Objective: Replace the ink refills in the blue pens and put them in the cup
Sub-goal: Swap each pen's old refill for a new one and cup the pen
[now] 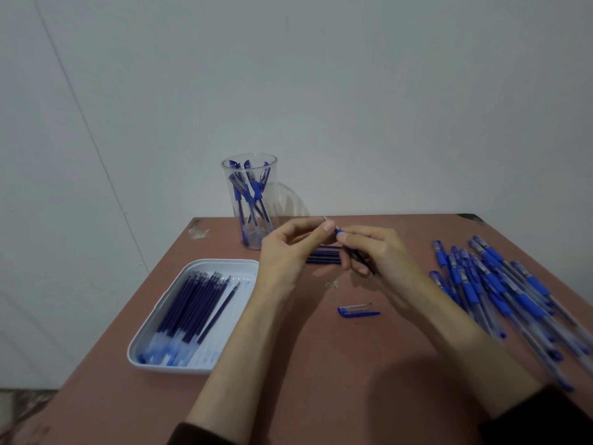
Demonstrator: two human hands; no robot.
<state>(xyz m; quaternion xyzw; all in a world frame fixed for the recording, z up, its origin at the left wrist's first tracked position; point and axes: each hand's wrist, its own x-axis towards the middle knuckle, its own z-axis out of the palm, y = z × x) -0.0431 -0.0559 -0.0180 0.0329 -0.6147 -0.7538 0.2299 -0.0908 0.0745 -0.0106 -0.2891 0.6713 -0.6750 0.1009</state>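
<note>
Two hands share one blue pen (340, 233): my right hand (382, 255) grips its barrel steady while my left hand (288, 248) pinches the tip, probably unscrewing it; the cup (271, 200) stands behind.

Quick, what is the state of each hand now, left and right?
Left hand: pinches the tip end of the blue pen.
Right hand: grips the barrel of the same pen.
</note>
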